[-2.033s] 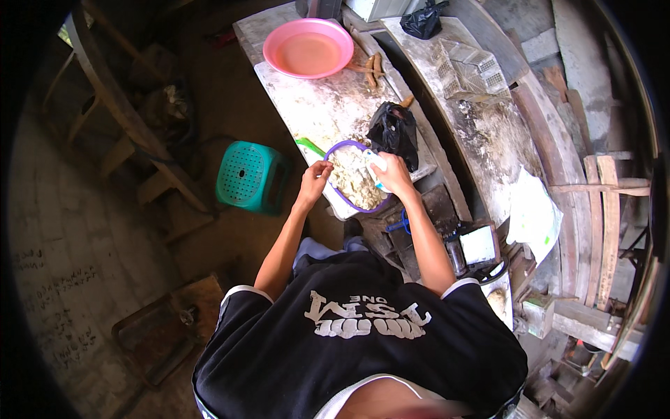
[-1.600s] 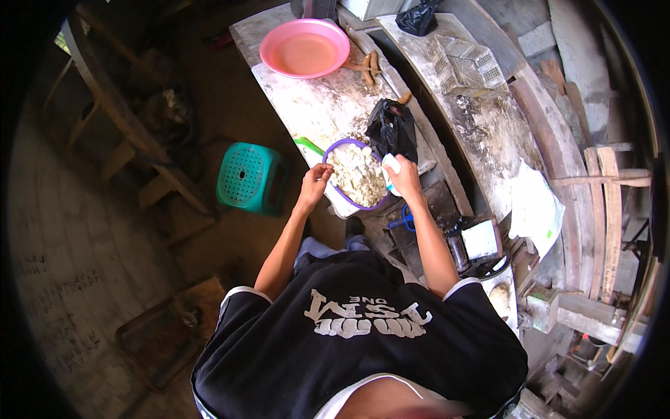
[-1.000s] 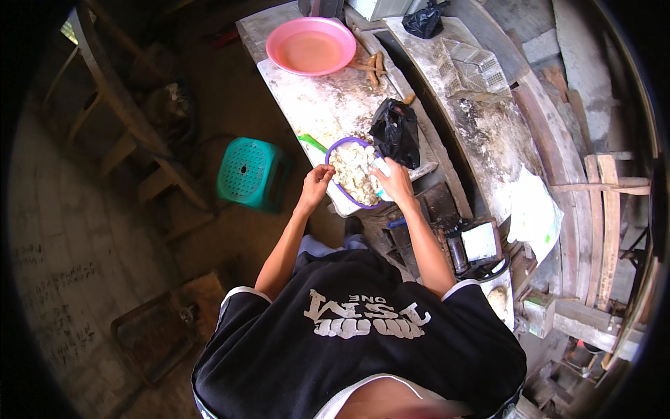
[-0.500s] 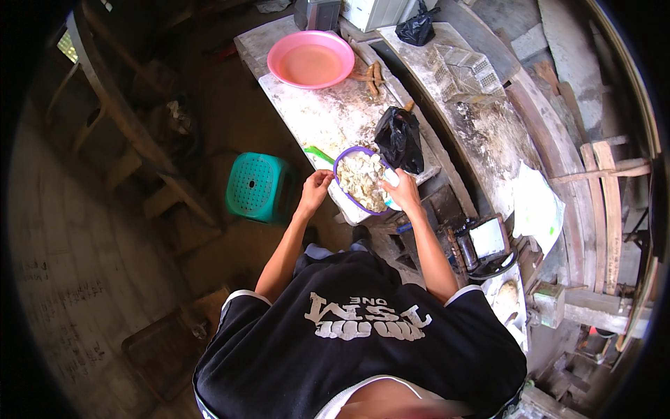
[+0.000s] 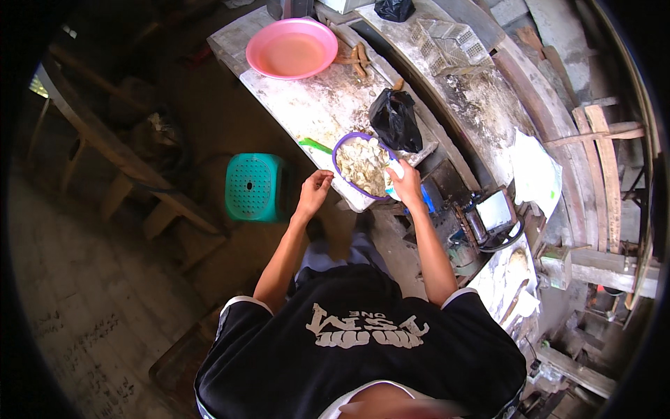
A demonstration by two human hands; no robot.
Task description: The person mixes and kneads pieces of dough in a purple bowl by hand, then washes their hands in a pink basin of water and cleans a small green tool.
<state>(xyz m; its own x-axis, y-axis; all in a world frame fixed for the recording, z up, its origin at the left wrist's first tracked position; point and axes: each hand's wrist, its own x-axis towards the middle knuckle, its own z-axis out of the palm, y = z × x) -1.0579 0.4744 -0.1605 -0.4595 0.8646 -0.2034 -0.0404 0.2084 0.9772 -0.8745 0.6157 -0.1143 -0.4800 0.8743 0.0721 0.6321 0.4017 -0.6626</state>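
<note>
A purple-rimmed basin [image 5: 335, 158] full of pale, whitish pieces [image 5: 360, 166] stands at the near end of the worktable [image 5: 307, 112]. At its right rim my right hand [image 5: 407, 185] grips a white and light-blue container [image 5: 396, 168], tilted over the pieces; its exact kind is hard to make out. My left hand [image 5: 315, 190] hovers just left of the basin, with thumb and fingertips drawn together in a pinch. Whatever lies between those fingertips is too small to tell. A bright green, long, narrow object [image 5: 315, 145] touches the table beside the basin's upper left.
Behind the basin lies a black plastic bag [image 5: 396, 120]. Farther back are a pink tub [image 5: 292, 49] of cloudy liquid and brown roots [image 5: 360, 60]. A green stool [image 5: 254, 187] stands left; a plastic crate [image 5: 452, 46] rests on the right-hand bench.
My view has shifted, so the tub and bag sit farther up and left. My right hand keeps its hold on the container at the basin's right; my left hand stays pinched beside the basin.
</note>
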